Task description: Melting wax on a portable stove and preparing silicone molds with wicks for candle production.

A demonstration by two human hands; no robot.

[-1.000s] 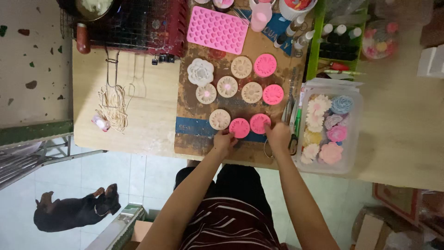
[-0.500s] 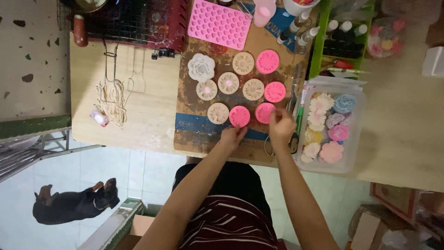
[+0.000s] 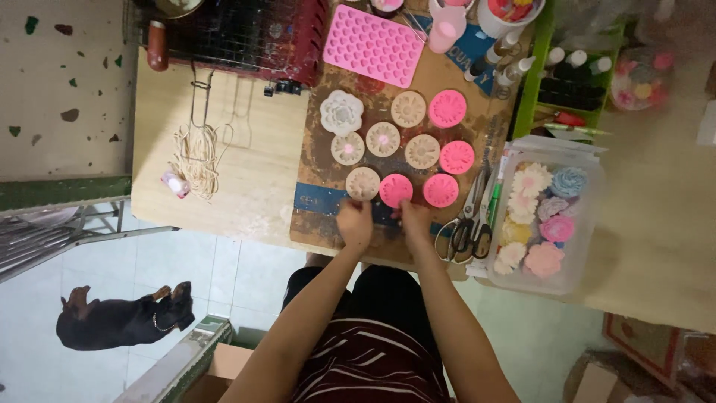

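Big wooden table [image 3: 239, 179] takes up most of the shot, pale top, with a scuffed brown work board [image 3: 317, 160] lying on it that has blue patches along its near edge. At the back there's a dark wire rack [image 3: 231, 30] with a red edge. On the right sits a clear plastic box [image 3: 589, 224] full of flower-shaped pieces in cream, pink, blue and yellow, lid off behind it. Behind that, a green tray [image 3: 538, 71] holds small dark bottles with white caps. A pink silicone mould sheet [image 3: 373, 45] with rows of tiny cavities lies at the far end of the board.

Then the round moulds in rows on the board: cream ones [image 3: 382, 139] on the left and middle, pink ones [image 3: 456, 157] down the right side, plus a white flower-shaped one [image 3: 341, 112] at the top left. Scissors [image 3: 464, 224] lie between the board and the box. A bundle of pale string [image 3: 198, 153] sits off to the left.

Both hands are close together at the near edge of the board. The left hand [image 3: 356, 222] is just below the nearest cream mould [image 3: 363, 183], the right hand [image 3: 412, 220] has its fingertips at the pink round mould [image 3: 396, 190] in the front row. Can't tell whether either hand is actually pinching anything, too small and fingers are curled.

Black dog [image 3: 123, 321] on the tiled floor, lower left.
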